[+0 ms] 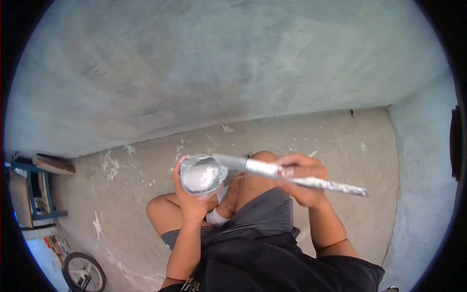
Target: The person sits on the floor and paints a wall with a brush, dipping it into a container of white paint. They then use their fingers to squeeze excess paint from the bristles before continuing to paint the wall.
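Observation:
My left hand (192,208) is wrapped round the side of a small paint tub (223,172), with a crinkled, paint-smeared rim. White paint (199,178) shows inside it. My right hand (307,181) grips a paintbrush (261,168) by its paint-spattered handle, which sticks out to the right past my fingers. The bristles point left, right at the tub's rim. Motion blurs the brush slightly. Both hands are in front of my bent knees as I sit low on the floor.
A pale, patchy wall (233,63) rises ahead and meets another wall (423,160) on the right. White splashes mark the concrete floor (126,194). At the left stand a blue-framed piece of furniture (36,194) and a wheel (85,271); a brown board (54,164) lies near the wall.

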Motion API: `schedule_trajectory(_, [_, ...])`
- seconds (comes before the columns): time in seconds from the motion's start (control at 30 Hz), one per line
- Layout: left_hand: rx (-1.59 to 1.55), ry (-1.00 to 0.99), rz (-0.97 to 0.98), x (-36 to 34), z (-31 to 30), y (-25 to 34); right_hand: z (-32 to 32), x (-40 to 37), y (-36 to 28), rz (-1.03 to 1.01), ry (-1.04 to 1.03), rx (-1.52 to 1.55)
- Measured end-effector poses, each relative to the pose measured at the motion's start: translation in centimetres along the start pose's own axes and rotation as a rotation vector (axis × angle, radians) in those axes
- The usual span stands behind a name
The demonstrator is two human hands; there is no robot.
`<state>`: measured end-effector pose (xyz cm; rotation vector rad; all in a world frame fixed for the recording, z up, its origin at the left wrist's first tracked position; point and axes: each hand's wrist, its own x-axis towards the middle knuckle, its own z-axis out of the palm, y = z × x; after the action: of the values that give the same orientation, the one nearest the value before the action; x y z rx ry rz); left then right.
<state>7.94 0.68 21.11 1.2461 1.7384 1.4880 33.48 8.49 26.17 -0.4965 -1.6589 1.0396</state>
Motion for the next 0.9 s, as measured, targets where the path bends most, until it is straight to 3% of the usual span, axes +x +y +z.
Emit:
schedule_trajectory(0.03, [-0.005,-0.018,-0.002,0.0,0.2,0.0,-0.2,-0.9,1.2,0.007,0.013,-0.012])
schedule_trajectory(0.1, [0.052,0.005,0.025,0.1,0.5,0.0,-0.4,-3.2,4.2,0.031,0.310,-0.044])
schedule_trajectory(0.13, [0.049,-0.007,0.027,0.2,0.7,-0.1,-0.2,-4.7,6.3,0.215,0.499,0.206])
schedule_trajectory(0.17, [-0.001,0.003,0.012,0.2,0.8,-0.3,-0.2,-4.3,6.7,0.213,0.508,0.201])
schedule_trajectory(0.23, [-0.051,0.005,-0.005,0.3,1.0,-0.1,-0.5,-2.6,7.5,0.343,0.900,0.551])
schedule_trajectory(0.3, [-0.006,-0.018,-0.039,0.5,1.2,0.6,-1.6,-2.2,9.6,0.357,0.947,0.531])
schedule_trajectory(0.37, [-0.017,-0.025,-0.051,0.5,1.2,-0.5,-2.8,-2.6,13.0,0.357,1.150,0.646])
schedule_trajectory(0.5, [-0.032,-0.017,-0.009,0.5,1.4,-1.2,-4.2,-4.3,21.1,0.414,1.352,0.525])
schedule_trajectory(0.67, [-0.053,-0.015,-0.040,0.3,1.3,-0.4,-4.8,-4.0,24.7,0.428,1.425,0.530])
schedule_trajectory(0.83, [-0.086,-0.002,-0.091,0.6,1.3,-0.5,-4.8,-0.1,21.9,0.369,1.377,0.615])
schedule_trajectory(0.9, [-0.058,-0.017,-0.057,0.6,1.2,-1.1,-5.2,1.4,20.6,0.229,1.305,0.586])
